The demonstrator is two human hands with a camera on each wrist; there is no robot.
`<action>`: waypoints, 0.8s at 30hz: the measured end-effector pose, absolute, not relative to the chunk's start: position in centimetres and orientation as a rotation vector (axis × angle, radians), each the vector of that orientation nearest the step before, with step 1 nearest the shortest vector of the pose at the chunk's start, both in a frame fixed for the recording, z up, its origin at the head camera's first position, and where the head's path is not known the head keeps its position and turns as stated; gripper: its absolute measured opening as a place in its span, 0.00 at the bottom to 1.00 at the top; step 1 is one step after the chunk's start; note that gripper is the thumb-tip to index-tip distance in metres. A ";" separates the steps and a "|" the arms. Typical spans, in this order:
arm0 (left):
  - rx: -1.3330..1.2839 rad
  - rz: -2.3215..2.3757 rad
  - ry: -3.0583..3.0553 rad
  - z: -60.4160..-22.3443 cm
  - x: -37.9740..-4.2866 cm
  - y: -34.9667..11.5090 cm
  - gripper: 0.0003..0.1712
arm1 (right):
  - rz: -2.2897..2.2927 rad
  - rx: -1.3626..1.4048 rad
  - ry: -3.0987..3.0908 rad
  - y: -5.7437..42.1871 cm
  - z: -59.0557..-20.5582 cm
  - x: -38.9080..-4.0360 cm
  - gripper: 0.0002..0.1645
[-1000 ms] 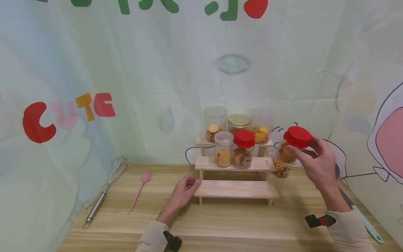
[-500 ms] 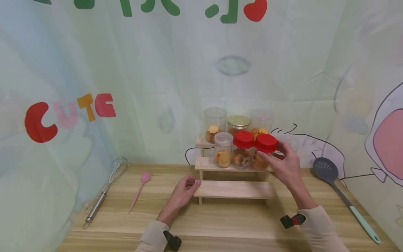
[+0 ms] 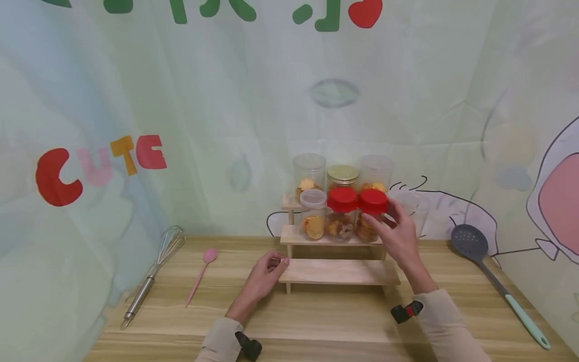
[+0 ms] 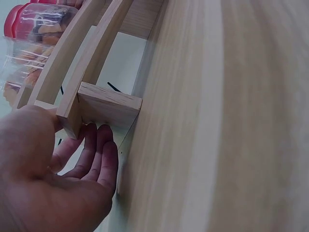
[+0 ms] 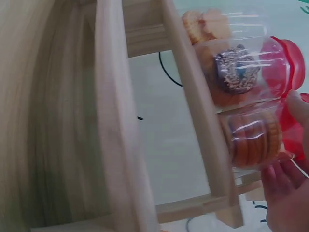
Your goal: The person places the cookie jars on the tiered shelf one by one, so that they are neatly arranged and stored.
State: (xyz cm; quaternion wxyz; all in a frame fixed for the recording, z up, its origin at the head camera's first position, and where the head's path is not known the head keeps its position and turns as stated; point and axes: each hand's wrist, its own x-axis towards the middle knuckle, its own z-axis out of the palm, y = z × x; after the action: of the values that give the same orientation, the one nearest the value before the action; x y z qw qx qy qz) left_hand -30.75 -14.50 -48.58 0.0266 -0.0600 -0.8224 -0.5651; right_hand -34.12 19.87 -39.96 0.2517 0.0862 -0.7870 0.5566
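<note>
A three-tier wooden display stand (image 3: 339,271) stands on the table. My right hand (image 3: 400,236) grips a red-lidded cookie jar (image 3: 373,200) at the right of the middle tier; in the right wrist view, stacked round cookies (image 5: 253,137) show through its side. Against it stands a second red-lidded jar (image 3: 341,221), with a clear-lidded jar (image 3: 313,216) to its left. My left hand (image 3: 262,276) holds the left end of the lowest tier. In the left wrist view its fingertips (image 4: 104,133) touch the stand's leg (image 4: 110,104), with the thumb over the board's end.
On the top tier are two clear jars and a gold-lidded jar (image 3: 343,175). A clear jar (image 3: 416,203) stands right of the stand, partly behind my right hand. A whisk (image 3: 154,274) and pink spoon (image 3: 202,274) lie left, a slotted skimmer (image 3: 481,266) right. A printed curtain (image 3: 235,100) hangs behind.
My right hand has brought the red-lidded jar leftward from beside the stand onto the middle tier. The other two jars there have shifted slightly left. My left hand has stayed put.
</note>
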 end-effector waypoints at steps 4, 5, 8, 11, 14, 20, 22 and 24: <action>-0.191 -1.735 -2.543 -48.5 -30.9 -14.6 0.15 | 1.544 0.256 -2.111 19.8 -40.3 -34.5 0.45; -0.192 -1.732 -2.543 -48.5 -31.0 -14.6 0.15 | 1.549 0.257 -2.109 19.8 -40.3 -34.5 0.45; -0.196 -1.732 -2.545 -48.4 -31.0 -14.6 0.16 | 1.542 0.270 -2.128 19.8 -40.2 -34.5 0.46; -0.187 -1.749 -2.544 -48.4 -30.9 -14.6 0.16 | 1.518 0.294 -2.168 20.0 -40.3 -34.4 0.47; -0.189 -1.766 -2.546 -48.4 -30.9 -14.5 0.16 | 1.506 0.319 -2.195 20.7 -40.5 -34.1 0.48; -0.203 -1.779 -2.549 -48.3 -30.7 -14.5 0.17 | 1.452 0.323 -2.254 22.6 -41.4 -33.4 0.42; -0.201 -1.779 -2.548 -48.3 -30.7 -14.5 0.17 | 1.407 0.311 -2.289 23.3 -41.8 -33.2 0.40; -0.199 -1.778 -2.546 -48.3 -30.7 -14.6 0.17 | 1.372 0.292 -2.302 24.0 -42.2 -33.1 0.37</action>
State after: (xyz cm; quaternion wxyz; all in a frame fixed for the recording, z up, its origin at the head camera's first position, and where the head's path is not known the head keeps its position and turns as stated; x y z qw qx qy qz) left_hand -30.69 -14.57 -48.33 0.0152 -0.0640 -0.8181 -0.5713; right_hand -33.12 23.96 -42.22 0.2211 0.1058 -0.8327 0.4964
